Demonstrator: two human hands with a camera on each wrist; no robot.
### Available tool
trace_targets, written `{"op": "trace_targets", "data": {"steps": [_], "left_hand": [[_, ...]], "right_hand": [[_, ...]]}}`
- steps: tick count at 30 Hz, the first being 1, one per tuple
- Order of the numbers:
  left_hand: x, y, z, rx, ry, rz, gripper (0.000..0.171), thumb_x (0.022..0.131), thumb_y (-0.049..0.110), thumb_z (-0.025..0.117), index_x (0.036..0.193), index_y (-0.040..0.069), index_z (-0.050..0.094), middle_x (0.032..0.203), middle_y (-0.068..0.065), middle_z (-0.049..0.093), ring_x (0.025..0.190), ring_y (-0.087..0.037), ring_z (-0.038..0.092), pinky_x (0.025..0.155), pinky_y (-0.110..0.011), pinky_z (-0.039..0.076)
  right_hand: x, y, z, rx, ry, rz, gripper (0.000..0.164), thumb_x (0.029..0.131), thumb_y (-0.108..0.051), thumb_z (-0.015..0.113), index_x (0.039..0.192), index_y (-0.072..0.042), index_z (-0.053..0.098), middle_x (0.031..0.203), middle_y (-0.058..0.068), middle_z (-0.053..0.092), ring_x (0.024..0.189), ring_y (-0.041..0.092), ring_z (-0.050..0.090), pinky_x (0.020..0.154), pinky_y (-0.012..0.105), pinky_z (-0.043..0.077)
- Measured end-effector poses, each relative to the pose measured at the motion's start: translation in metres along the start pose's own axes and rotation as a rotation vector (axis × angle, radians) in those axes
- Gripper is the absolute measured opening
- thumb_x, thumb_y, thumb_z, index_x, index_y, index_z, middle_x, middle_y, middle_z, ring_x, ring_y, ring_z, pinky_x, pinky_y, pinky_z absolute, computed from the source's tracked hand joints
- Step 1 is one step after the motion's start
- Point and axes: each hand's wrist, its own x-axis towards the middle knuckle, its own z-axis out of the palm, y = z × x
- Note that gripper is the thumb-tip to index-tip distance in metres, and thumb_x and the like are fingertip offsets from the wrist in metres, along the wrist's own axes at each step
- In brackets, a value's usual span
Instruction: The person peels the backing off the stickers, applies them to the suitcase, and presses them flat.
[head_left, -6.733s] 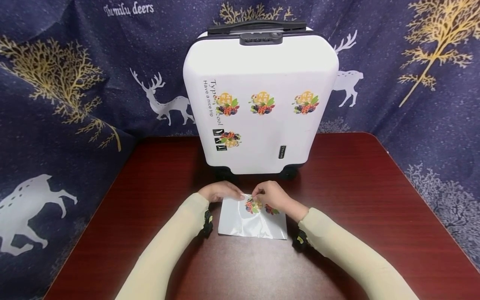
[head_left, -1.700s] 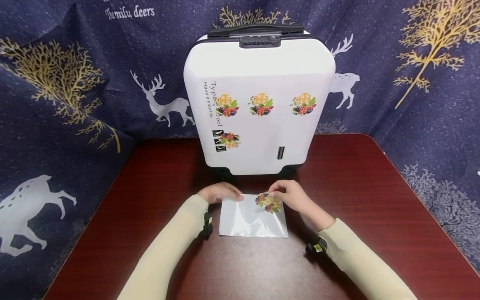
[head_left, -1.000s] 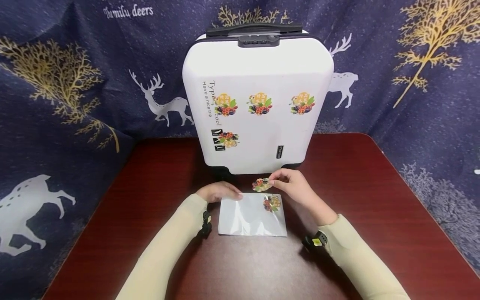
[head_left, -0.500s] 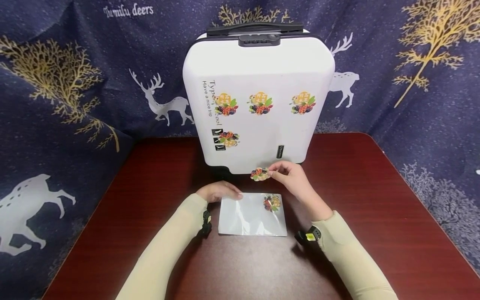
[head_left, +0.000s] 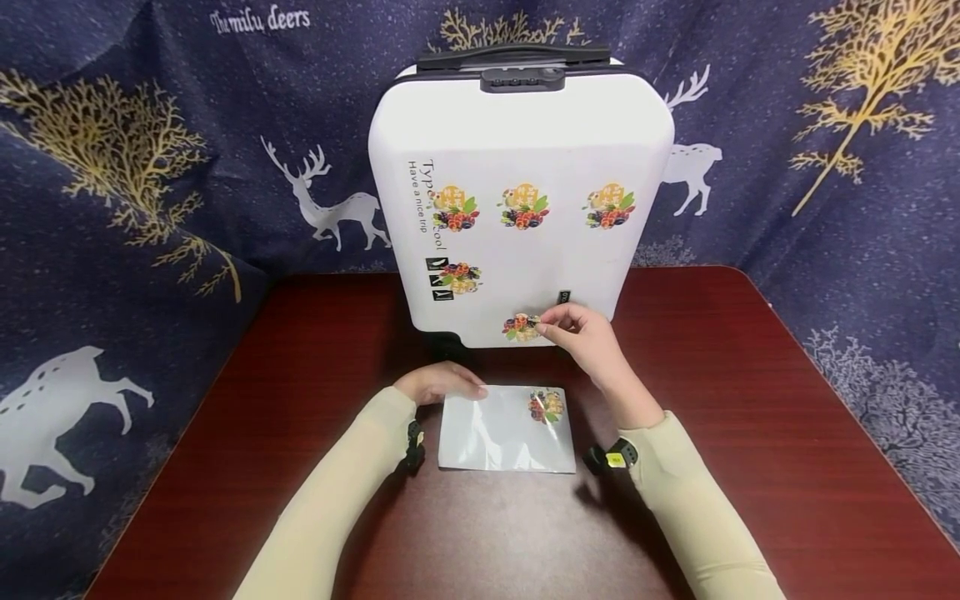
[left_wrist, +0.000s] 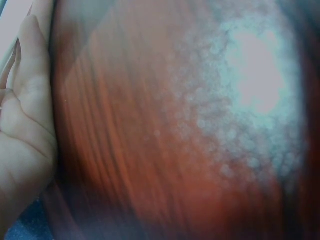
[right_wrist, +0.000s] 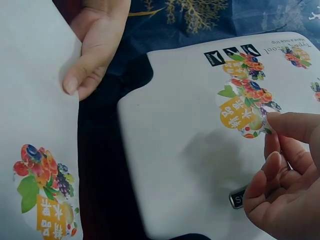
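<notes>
Between thumb and forefinger, my right hand (head_left: pixel 588 340) pinches the edge of a fruit sticker (head_left: pixel 519 327) printed with berries and a yellow label. It overlaps the lower front of the white suitcase (head_left: pixel 517 125); in the right wrist view the held sticker (right_wrist: pixel 245 102) shows upside down. My left hand (head_left: pixel 442 383) grips the far left corner of a glossy white sticker sheet (head_left: pixel 487 433), its thumb (right_wrist: pixel 72 82) on top. One fruit sticker (head_left: pixel 546 406) remains on the sheet's upper right. Several matching fruit stickers, such as the top middle one (head_left: pixel 525 207), are on the suitcase front.
The suitcase stands upright at the back of a dark red wooden table (head_left: pixel 712 375). A small black nameplate (right_wrist: pixel 237 198) is on its lower front, partly behind my right hand. A dark blue cloth (head_left: pixel 300 100) with deer and trees hangs behind.
My right hand has peeled one fruit sticker off the sheet, lifted it and carried it up and away to the suitcase's lower front. My left hand has stayed at the sheet's corner.
</notes>
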Motion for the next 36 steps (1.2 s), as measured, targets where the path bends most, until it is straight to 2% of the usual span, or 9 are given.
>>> {"op": "trace_targets", "data": {"steps": [18, 23, 32, 36], "left_hand": [[0.001, -0.001, 0.0, -0.01, -0.006, -0.006, 0.035, 0.09, 0.019, 0.07, 0.119, -0.001, 0.067, 0.104, -0.008, 0.073, 0.086, -0.012, 0.066, 0.082, -0.029, 0.057], [0.001, 0.0, 0.0, -0.019, -0.002, -0.012, 0.034, 0.09, 0.018, 0.071, 0.118, -0.001, 0.068, 0.102, -0.008, 0.073, 0.084, -0.012, 0.066, 0.08, -0.028, 0.057], [0.002, -0.001, 0.0, -0.01, -0.003, -0.006, 0.035, 0.089, 0.019, 0.071, 0.118, -0.001, 0.068, 0.105, -0.009, 0.072, 0.087, -0.013, 0.066, 0.082, -0.029, 0.057], [0.002, -0.001, 0.0, -0.01, -0.004, -0.014, 0.035, 0.089, 0.02, 0.071, 0.119, 0.0, 0.068, 0.106, -0.009, 0.072, 0.087, -0.013, 0.066, 0.082, -0.029, 0.057]], "right_hand": [[0.007, -0.007, -0.004, 0.031, 0.021, -0.01, 0.021, 0.092, -0.015, 0.068, 0.105, 0.002, 0.068, 0.071, -0.013, 0.058, 0.075, 0.007, 0.052, 0.068, 0.021, 0.043], [0.009, -0.011, -0.007, 0.038, 0.045, -0.019, 0.02, 0.092, -0.017, 0.069, 0.104, -0.001, 0.068, 0.071, -0.015, 0.058, 0.075, 0.009, 0.051, 0.068, 0.021, 0.044], [0.012, -0.022, -0.009, 0.063, 0.097, -0.039, 0.02, 0.091, -0.015, 0.07, 0.103, 0.002, 0.069, 0.068, -0.017, 0.058, 0.072, 0.005, 0.053, 0.066, 0.018, 0.044], [0.013, -0.026, -0.011, 0.083, 0.106, -0.054, 0.022, 0.091, -0.017, 0.071, 0.102, 0.003, 0.069, 0.068, -0.014, 0.06, 0.072, 0.006, 0.054, 0.066, 0.019, 0.044]]}}
